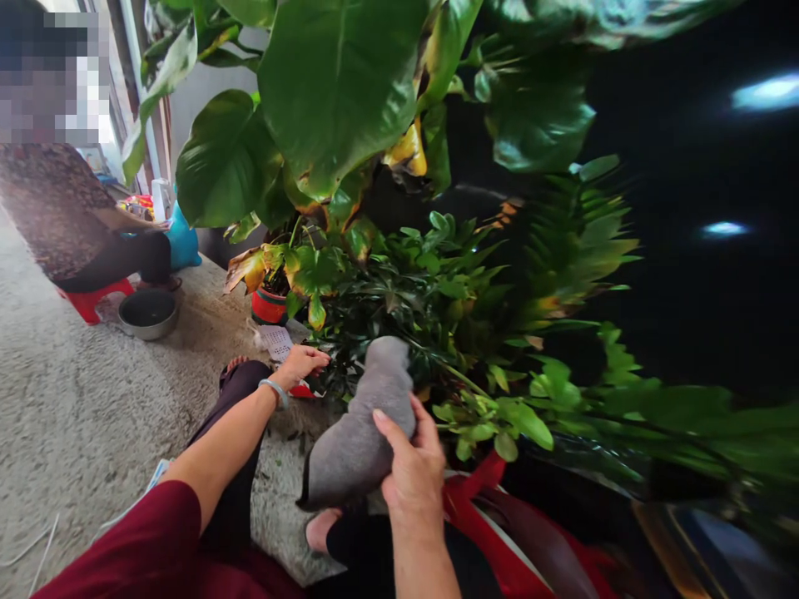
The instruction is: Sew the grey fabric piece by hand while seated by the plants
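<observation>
My right hand [415, 462] is closed around a grey, fuzzy fabric piece [362, 441]. Its rounded narrow end points up toward the plants, while the wider end has a dark edge and tilts down to the left. My left hand [300, 368], with a bracelet on the wrist, reaches out to the left of it, beside dark leaves. The fingers there are drawn together in a pinch; whatever they hold, if anything, is too small to make out. Just below that hand is a red and white object [305, 389], and a printed paper [275, 341] lies behind it.
Dense potted plants [387, 283] fill the middle, one in a red pot [268, 306]. To the left a person [56, 208] sits on a red stool [96, 301] by a metal basin [148, 313]. A red object [499, 516] is at my right. White cords [43, 545] lie on the concrete floor.
</observation>
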`<state>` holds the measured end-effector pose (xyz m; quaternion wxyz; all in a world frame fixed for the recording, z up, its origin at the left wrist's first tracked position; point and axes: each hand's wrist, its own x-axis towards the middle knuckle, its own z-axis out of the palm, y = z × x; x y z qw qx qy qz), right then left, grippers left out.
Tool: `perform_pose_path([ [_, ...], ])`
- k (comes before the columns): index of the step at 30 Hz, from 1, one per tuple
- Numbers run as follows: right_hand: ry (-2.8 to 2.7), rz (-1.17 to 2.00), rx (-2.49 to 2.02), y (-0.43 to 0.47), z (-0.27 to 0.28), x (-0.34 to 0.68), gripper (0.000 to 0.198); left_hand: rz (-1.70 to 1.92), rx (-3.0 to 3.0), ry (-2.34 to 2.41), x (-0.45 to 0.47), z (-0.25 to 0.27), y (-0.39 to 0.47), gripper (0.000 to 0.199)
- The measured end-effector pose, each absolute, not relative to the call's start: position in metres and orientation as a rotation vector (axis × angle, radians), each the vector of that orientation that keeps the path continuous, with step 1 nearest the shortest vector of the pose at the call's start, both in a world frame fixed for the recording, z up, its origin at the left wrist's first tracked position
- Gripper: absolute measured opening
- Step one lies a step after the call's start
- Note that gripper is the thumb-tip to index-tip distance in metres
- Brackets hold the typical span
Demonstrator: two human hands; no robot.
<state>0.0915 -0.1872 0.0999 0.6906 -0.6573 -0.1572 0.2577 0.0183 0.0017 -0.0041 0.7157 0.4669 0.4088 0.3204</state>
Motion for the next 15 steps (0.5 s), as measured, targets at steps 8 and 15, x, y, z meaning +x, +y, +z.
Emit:
perform_pose_path([
  [8,-0.444,0.616,-1.467,-0.193,0.097,0.086,0.072,0.719,1.052,0.889,0.016,-0.004,0.0,0.002],
  [15,-0.335,0.668,-1.46,-0.193,0.096,0.088,0.078,0.695,1.065,0.911,0.017,-0.004,-0.001,0.004],
])
